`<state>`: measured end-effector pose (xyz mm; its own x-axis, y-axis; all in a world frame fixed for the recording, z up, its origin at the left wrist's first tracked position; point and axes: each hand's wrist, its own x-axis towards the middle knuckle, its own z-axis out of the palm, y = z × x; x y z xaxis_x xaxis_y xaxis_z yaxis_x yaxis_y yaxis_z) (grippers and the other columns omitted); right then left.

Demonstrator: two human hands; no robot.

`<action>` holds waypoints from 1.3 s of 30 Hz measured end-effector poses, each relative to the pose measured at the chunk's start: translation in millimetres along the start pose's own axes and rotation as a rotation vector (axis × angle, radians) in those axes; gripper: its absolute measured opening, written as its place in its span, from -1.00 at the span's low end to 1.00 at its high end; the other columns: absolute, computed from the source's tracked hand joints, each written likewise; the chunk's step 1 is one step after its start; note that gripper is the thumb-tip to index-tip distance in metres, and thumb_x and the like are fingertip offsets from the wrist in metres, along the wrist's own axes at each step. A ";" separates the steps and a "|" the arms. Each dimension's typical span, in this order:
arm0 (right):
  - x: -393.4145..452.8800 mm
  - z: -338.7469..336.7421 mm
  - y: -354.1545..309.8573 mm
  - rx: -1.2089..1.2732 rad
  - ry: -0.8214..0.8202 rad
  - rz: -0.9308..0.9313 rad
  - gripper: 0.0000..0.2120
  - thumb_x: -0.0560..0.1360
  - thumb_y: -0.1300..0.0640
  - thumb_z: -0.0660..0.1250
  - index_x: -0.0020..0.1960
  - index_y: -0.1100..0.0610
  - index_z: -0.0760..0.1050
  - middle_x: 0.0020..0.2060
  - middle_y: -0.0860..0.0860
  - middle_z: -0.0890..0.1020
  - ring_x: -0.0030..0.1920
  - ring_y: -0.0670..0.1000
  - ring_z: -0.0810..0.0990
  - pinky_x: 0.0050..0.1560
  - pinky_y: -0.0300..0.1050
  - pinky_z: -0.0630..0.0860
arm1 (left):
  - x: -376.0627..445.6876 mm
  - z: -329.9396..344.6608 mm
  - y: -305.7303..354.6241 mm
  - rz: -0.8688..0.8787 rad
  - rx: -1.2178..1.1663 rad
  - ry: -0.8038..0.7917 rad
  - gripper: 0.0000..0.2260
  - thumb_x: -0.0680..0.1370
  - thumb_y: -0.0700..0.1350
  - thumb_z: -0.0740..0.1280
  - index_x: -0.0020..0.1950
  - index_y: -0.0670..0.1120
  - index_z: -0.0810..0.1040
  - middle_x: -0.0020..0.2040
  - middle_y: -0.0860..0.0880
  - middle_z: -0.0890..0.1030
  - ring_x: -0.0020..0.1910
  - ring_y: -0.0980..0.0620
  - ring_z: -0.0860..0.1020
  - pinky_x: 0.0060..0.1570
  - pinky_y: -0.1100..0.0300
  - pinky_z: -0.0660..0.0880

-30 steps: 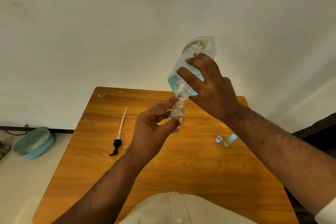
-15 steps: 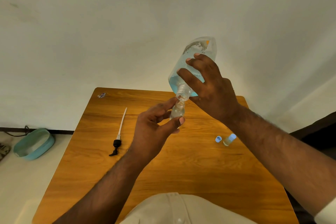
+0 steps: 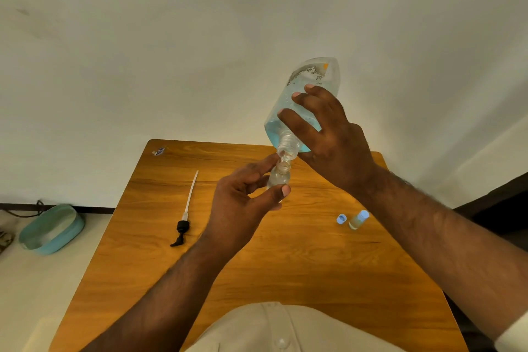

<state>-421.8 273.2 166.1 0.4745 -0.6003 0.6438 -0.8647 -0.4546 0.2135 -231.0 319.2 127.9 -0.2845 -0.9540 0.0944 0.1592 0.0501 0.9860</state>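
Grips bottle (image 3: 303, 94) in right hand (image 3: 334, 148), tilted neck-down, mouth on vial (image 3: 278, 178) pinched in left hand (image 3: 240, 206) above table (image 3: 285, 266). Keeps same pose as a second ago. Suggests slow fill under way; needs steady alignment.

1. Over the middle of the table (image 3: 285, 280), the right hand (image 3: 334, 143) holds the large bottle (image 3: 308, 86) neck-down, directly above the small bottle (image 3: 278, 178) in the left hand (image 3: 240, 208).
2. The pump (image 3: 183, 227) lies on the table, left of the hands.
3. To their right lie a cap (image 3: 341, 219) and a capped vial (image 3: 358, 220), just beside each other.
4. A basin (image 3: 51, 230) sits on the floor, left of the table.
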 end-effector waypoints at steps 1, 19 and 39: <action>0.2 -0.5 -0.4 0.004 0.002 0.002 -0.35 0.36 0.17 0.53 0.33 0.08 0.27 0.27 0.14 0.30 0.35 0.22 0.29 -0.09 0.19 0.62 | -0.1 0.1 0.1 0.003 0.003 -0.001 -0.53 0.36 -0.15 0.48 0.26 0.04 0.55 0.25 -0.04 0.60 0.21 -0.06 0.60 -0.13 -0.14 0.65; -45.8 42.9 -19.9 0.433 -0.174 0.450 -0.24 0.28 0.02 0.57 0.37 0.10 0.31 0.27 0.14 0.40 0.25 0.09 0.42 -0.02 -0.03 0.62 | -1.4 -1.5 -13.4 0.040 0.000 0.033 -0.60 0.37 -0.22 0.49 0.20 -0.06 0.61 0.16 -0.05 0.67 0.18 -0.04 0.63 -0.03 -0.18 0.63; -145.2 133.9 -55.8 0.986 -0.517 0.970 -0.27 0.17 0.11 0.62 0.27 -0.01 0.42 0.13 -0.06 0.43 0.14 -0.08 0.44 0.07 -0.19 0.45 | 24.7 20.9 -79.8 -0.142 0.075 0.074 -0.67 0.41 -0.42 0.46 0.13 -0.19 0.58 0.07 -0.13 0.67 0.11 -0.10 0.64 0.13 -0.22 0.56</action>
<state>-420.4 297.6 -37.7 -0.0236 -0.9908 -0.1335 -0.5133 0.1266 -0.8488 -270.5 297.8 54.4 -0.2283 -0.9721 -0.0538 0.0509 -0.0671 0.9964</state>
